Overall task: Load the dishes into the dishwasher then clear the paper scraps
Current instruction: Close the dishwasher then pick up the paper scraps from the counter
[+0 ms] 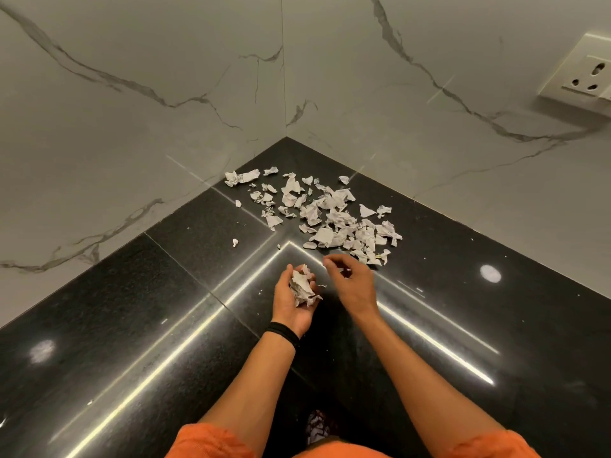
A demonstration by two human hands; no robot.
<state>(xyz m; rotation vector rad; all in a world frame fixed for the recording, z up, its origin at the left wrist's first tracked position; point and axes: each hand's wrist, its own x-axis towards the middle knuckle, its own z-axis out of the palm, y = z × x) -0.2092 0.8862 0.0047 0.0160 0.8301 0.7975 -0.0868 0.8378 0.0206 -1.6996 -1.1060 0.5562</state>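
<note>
- Left hand (292, 300) is cupping palm-up, fingers curling around a wad of collected scraps (302, 287); it is serving as the holding bin so the other hand can be kept free for picking.
- Right hand (352, 279) is hovering palm-down just beside the left, fingertips pinching loosely together; whether a small piece is sitting between them cannot be told at this size.
- Paper scraps (330, 214) are lying in a loose scatter on the black tabletop (132, 309), spreading from the wall corner (286, 137) toward the hands; nearest pieces are lying just beyond the right fingertips.
- A few stray bits (235, 242) are sitting apart, to the left of the main pile.
- Judgement: the clearing stage is under way, with most of the pile not yet gathered. No dishes or dishwasher are showing in this view.
- Judgement: the wad is filling the left palm, so loose pieces may be slipping out if more are being added without a tighter squeeze.
- Wall socket (585, 74) is sitting upper right, well apart from the work.
</note>
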